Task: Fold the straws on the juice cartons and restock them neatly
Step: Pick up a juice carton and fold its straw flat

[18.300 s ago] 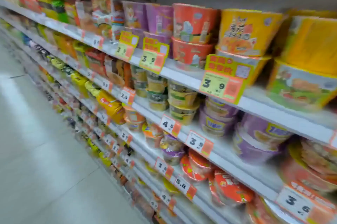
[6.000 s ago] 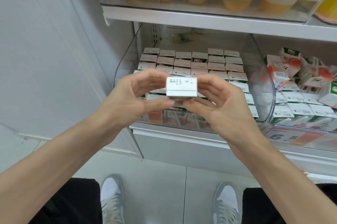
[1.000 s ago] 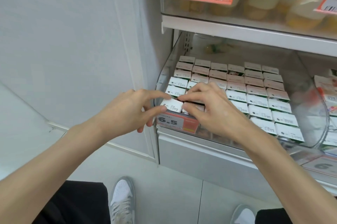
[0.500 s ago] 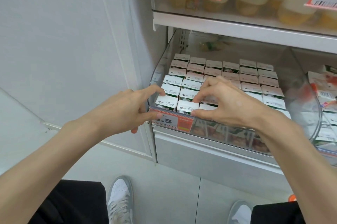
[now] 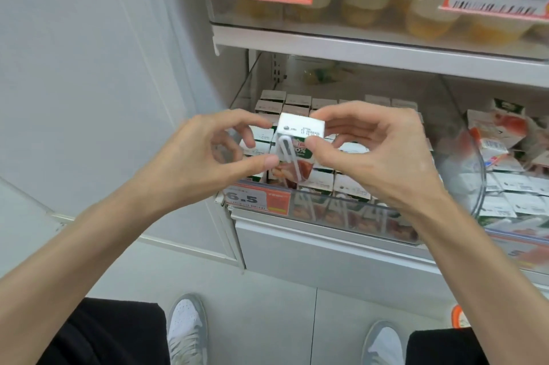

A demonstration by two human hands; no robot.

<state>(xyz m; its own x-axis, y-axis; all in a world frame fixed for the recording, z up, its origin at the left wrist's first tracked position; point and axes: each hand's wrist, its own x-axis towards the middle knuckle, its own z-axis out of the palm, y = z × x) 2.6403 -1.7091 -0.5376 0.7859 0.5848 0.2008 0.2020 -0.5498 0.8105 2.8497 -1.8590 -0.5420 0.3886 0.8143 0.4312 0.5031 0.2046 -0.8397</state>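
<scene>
1. Above the clear plastic shelf bin's [image 5: 341, 211] front edge, left hand [image 5: 205, 156] and right hand [image 5: 374, 150] pinch a small white-topped juice carton [image 5: 300, 128], fingers [image 5: 341, 112] curled round it.
2. Its white straw [image 5: 287, 152] faces the person.

The juice carton [image 5: 300, 128] is held upright between the left hand [image 5: 205, 156] and the right hand [image 5: 374, 150], its white dated top facing up; its white straw [image 5: 294, 161] lies along the front face, bent double at the top; other cartons [image 5: 298, 101] stand in tidy rows behind it.
</scene>
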